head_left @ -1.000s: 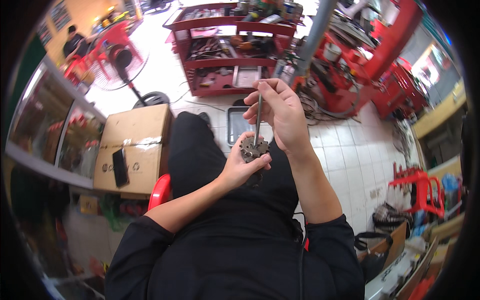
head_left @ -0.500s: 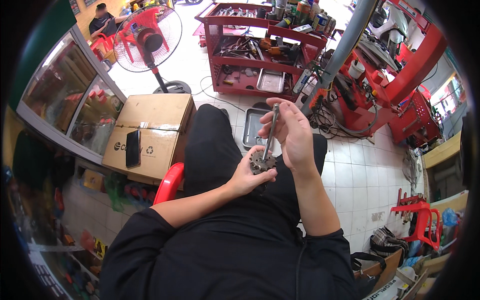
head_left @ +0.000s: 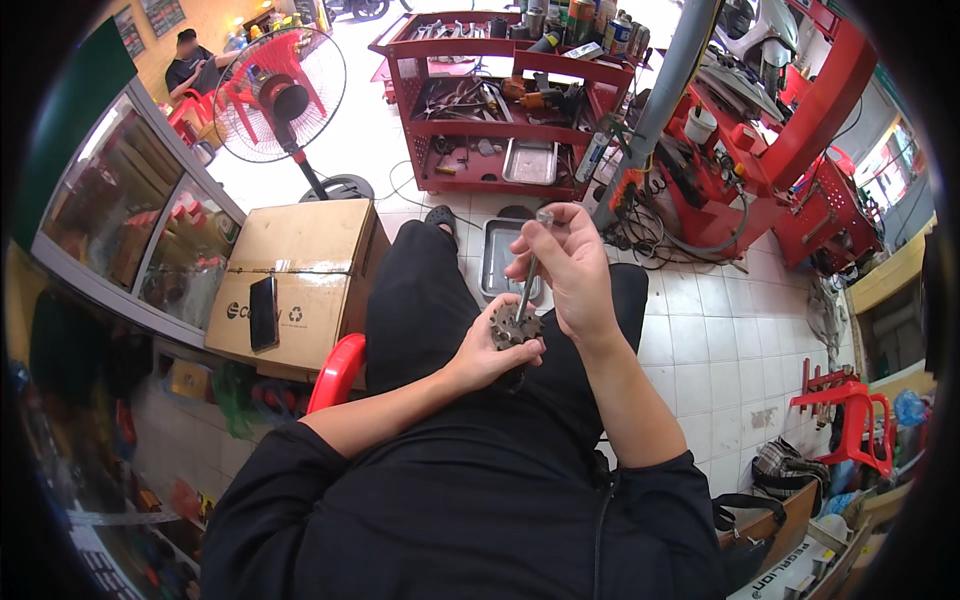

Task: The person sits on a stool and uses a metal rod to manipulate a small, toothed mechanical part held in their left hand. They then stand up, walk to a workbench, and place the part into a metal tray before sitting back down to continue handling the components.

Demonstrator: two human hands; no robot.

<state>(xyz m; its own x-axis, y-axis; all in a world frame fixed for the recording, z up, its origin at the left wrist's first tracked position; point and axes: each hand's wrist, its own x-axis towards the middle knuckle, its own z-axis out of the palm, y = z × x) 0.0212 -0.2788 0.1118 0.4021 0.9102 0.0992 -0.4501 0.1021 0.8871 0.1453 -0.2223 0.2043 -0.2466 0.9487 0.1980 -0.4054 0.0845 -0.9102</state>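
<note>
My left hand (head_left: 489,355) is wrapped round a toothed metal sprocket (head_left: 513,329), dark and worn, with small holes in its face. It sits above my lap, between my knees. My right hand (head_left: 572,272) grips the upper part of a slim steel rod (head_left: 529,291) between thumb and fingers. The rod leans slightly to the right, its lower end at the sprocket's middle. Whether that end goes into the sprocket or only touches it, I cannot tell. Something dark below the sprocket is mostly hidden by my left hand.
Beyond my knees lies a grey metal tray (head_left: 489,262) on the tiled floor. A red tool cart (head_left: 405,150) stands farther off. To my left are a cardboard box (head_left: 310,235) with a black phone (head_left: 264,313) and a fan (head_left: 280,98). A red stool (head_left: 858,425) is at right.
My right thumb and fingers have closed more firmly round the rod's upper part. The sprocket and both hands sit slightly farther left in view, and the whole view has shifted a little.
</note>
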